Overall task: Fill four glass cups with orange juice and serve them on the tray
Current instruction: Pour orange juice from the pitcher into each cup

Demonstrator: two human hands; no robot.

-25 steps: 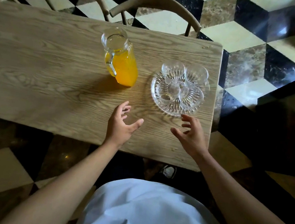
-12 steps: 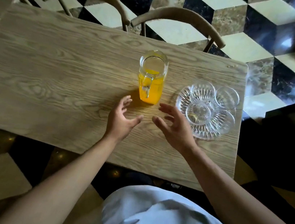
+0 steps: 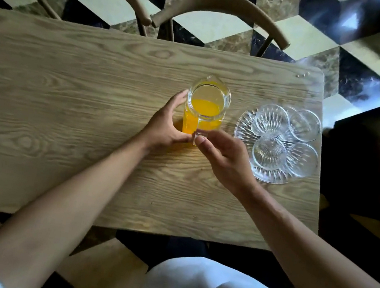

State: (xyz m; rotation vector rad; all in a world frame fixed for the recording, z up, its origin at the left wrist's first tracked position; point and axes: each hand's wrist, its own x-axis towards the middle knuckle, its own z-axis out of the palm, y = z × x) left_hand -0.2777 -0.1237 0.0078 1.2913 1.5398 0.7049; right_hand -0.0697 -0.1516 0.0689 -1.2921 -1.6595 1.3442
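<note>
A glass jug [image 3: 207,108], part full of orange juice, stands mid-table with its handle toward me. My left hand [image 3: 166,125] rests against the jug's left wall, fingers fairly straight along the glass and thumb reaching toward the handle's foot. My right hand [image 3: 225,157] is at the handle, thumb tip on it and fingers curled round its right side. To the right lies a round cut-glass tray [image 3: 242,126] carrying several empty glass cups, the nearest one [image 3: 269,152] just beyond my right knuckles.
The wooden table [image 3: 66,114] ends close to the tray on the right. Two curved chair backs [image 3: 223,4] stand behind the far edge. Patterned tile floor surrounds it, with a dark area at the right.
Both hands moved forward from hovering over the table to the jug. The left now touches its side and the right has taken the handle. The view shifted so the jug is central.
</note>
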